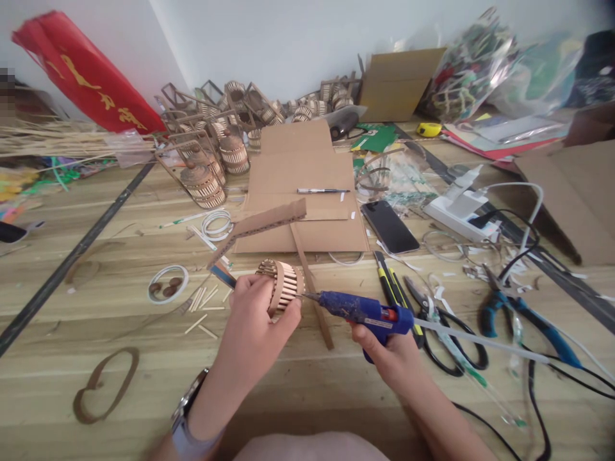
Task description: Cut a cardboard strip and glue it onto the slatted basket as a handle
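My left hand (257, 307) is closed around a small barrel-shaped basket (287, 286) made of short pale wooden sticks with brown bands. In my right hand (391, 358) is a blue glue gun (362, 307), its nozzle touching or nearly touching the basket's right side. A long clear glue stick (485, 340) runs out of the gun's rear. Behind my left hand, a bent cardboard strip (264, 223) rises from near the basket; whether they are joined I cannot tell. A straight brown strip (310, 288) lies just beyond the basket.
Loose short sticks (204, 299) and a white ring (168, 285) holding brown discs lie left. A cardboard sheet (302, 173) with a pen (321, 191) is ahead. A phone (390, 225), a box cutter (391, 282), scissors (446, 333), pliers (523, 314) and a power strip (464, 211) occupy the right. Finished-looking baskets (204, 184) stand behind.
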### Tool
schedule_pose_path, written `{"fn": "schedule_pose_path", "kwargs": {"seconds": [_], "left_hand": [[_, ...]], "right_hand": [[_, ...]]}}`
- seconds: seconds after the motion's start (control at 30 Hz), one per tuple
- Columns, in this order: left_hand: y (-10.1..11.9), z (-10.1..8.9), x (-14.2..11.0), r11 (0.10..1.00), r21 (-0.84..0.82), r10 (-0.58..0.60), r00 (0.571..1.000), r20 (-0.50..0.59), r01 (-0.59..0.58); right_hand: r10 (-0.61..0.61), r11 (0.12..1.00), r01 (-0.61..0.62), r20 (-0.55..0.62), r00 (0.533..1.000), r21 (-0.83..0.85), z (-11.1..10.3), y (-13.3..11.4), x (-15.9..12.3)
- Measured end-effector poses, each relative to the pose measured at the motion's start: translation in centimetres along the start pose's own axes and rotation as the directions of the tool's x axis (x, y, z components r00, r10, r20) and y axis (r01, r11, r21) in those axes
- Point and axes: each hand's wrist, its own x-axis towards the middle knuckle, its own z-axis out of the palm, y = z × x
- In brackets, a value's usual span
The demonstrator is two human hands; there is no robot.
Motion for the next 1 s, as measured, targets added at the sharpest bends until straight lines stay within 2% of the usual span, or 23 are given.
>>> {"fn": "schedule_pose_path", "kwargs": {"seconds": [0.3, 0.5, 0.57, 0.63, 0.7, 0.8, 0.87, 0.93, 0.97, 1.0], "left_hand": [[0.0, 0.0, 0.0, 1.0, 0.0, 0.006, 1.0, -0.012, -0.006], [0.0, -0.5, -0.4, 0.998, -0.065, 0.014, 0.999, -0.038, -0.017], [0.0, -0.7, -0.4, 0.996, -0.076, 0.034, 0.999, -0.042, -0.037], [-0.2, -0.7, -0.5, 0.996, -0.048, 0.068, 0.997, -0.041, -0.07], [-0.5, -0.5, -0.4, 0.993, 0.03, 0.119, 0.992, -0.04, -0.117], [-1.1, 0.0, -0.4, 0.95, 0.249, 0.211, 0.976, -0.059, -0.191], [-1.3, 0.5, -0.5, 0.887, 0.408, 0.264, 0.962, -0.064, -0.216], [-1.2, 0.8, -0.8, 0.823, 0.519, 0.288, 0.957, -0.033, -0.23], [-1.1, 0.9, -0.9, 0.8, 0.551, 0.288, 0.958, -0.005, -0.237], [-0.9, 1.0, -1.0, 0.783, 0.573, 0.282, 0.959, 0.023, -0.244]], "right_hand": [[-0.015, 1.0, 0.015, 0.051, 0.999, -0.009, -0.1, -0.6, 0.2], [-0.027, 0.999, 0.028, 0.04, 0.999, -0.032, -0.6, -0.1, 0.7], [0.017, 1.0, -0.017, -0.004, 1.0, -0.004, -0.7, 0.3, 1.2], [0.133, 0.985, -0.125, -0.059, 0.989, 0.119, -0.5, 0.7, 1.9], [0.29, 0.902, -0.254, -0.054, 0.956, 0.349, -0.2, 0.9, 2.7], [0.447, 0.654, -0.404, 0.104, 0.888, 0.64, 0.2, 1.1, 3.9], [0.477, 0.51, -0.476, 0.226, 0.85, 0.716, 0.3, 1.1, 4.6], [0.5, 0.42, -0.514, 0.282, 0.819, 0.747, 0.4, 1.2, 5.1], [0.518, 0.406, -0.518, 0.278, 0.809, 0.753, 0.5, 1.2, 5.4], [0.533, 0.431, -0.518, 0.254, 0.807, 0.739, 0.5, 1.2, 5.7]]}}
